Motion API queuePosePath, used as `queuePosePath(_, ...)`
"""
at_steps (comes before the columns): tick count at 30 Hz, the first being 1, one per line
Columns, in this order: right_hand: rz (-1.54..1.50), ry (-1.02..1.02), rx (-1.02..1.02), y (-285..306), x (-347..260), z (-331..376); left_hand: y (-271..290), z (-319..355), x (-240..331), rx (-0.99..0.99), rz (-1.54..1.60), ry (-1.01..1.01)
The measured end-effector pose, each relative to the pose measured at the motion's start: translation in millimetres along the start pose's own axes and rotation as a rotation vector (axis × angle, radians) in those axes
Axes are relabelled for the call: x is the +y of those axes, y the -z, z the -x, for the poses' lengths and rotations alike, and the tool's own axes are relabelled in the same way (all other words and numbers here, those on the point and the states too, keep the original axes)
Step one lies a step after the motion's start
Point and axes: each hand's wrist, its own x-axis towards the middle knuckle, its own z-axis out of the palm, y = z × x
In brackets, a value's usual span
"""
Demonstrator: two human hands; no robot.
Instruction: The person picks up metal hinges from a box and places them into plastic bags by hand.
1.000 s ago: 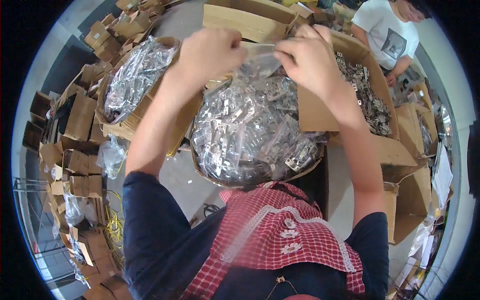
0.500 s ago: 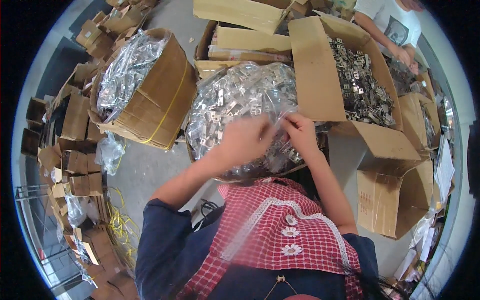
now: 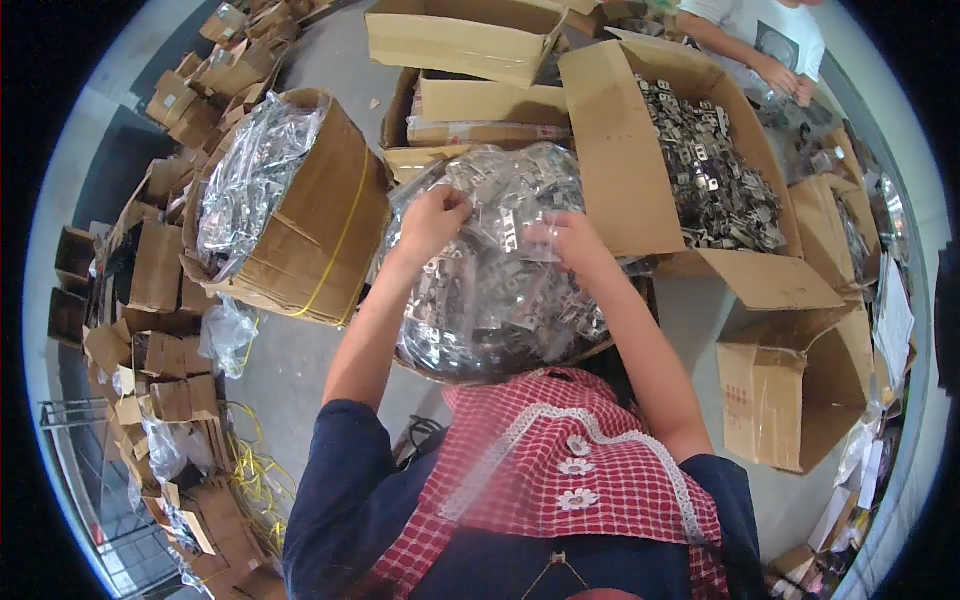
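Observation:
In front of my apron a round pile of clear plastic bags full of small shiny metal parts (image 3: 470, 310) fills a carton. On top of it lies a small clear plastic bag (image 3: 507, 230) with metal pieces inside. My left hand (image 3: 433, 222) is closed, its fingertips pinching at this bag's left side. From the right, my right hand (image 3: 572, 243) grips the bag's other side, its fingers partly behind the clear film. The fingertips of both hands are partly hidden.
A tall carton (image 3: 325, 200) of bagged parts stands left. On the right are a carton of loose metal parts (image 3: 715, 160) and an open carton (image 3: 760, 410). Yellow straps (image 3: 255, 460) lie on the floor at left. Another person (image 3: 750, 45) works at the far right.
My hands have moved apart: the left went away from me and to the left, the right slightly to the left. The small bag now lies spread between them.

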Motion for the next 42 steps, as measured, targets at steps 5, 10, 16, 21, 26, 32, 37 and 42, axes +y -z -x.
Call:
queuePosePath(5, -0.317, 0.021, 0.010, -1.9, 8.6, 24.5, -2.5, 21.2, -11.3, 0.138, 0.353, -0.058)
queuePosePath(10, -0.385, 0.050, 0.053, -10.5, 21.0, 28.6, -13.0, 50.5, 14.5, 0.278, 0.120, -0.024)
queuePosePath(16, 0.273, 0.286, -0.181, -17.9, 30.7, 38.8, -9.0, 106.1, 70.1, 0.439, -0.342, -0.425)
queuePosePath(21, 0.700, 0.774, 0.136, -19.6, 38.4, 46.8, -21.0, 128.5, 60.1, 0.387, -0.470, -0.259)
queuePosePath(26, 1.101, 0.949, 0.227, -15.9, 15.1, 56.8, -25.9, 133.4, 36.0, 0.415, -0.466, -0.237)
queuePosePath(32, 1.015, 1.149, 0.352, 12.1, -34.1, 11.6, 39.1, 95.1, 69.6, 0.528, -0.193, -0.228)
queuePosePath(37, 1.031, 0.964, -0.052, 19.7, -94.9, 19.9, 82.2, 74.7, 105.5, 0.509, -0.242, -0.256)
queuePosePath(42, 1.065, 1.091, -0.075, 17.4, -64.0, 25.4, 14.8, 91.2, 87.3, 0.028, -0.541, -0.155)
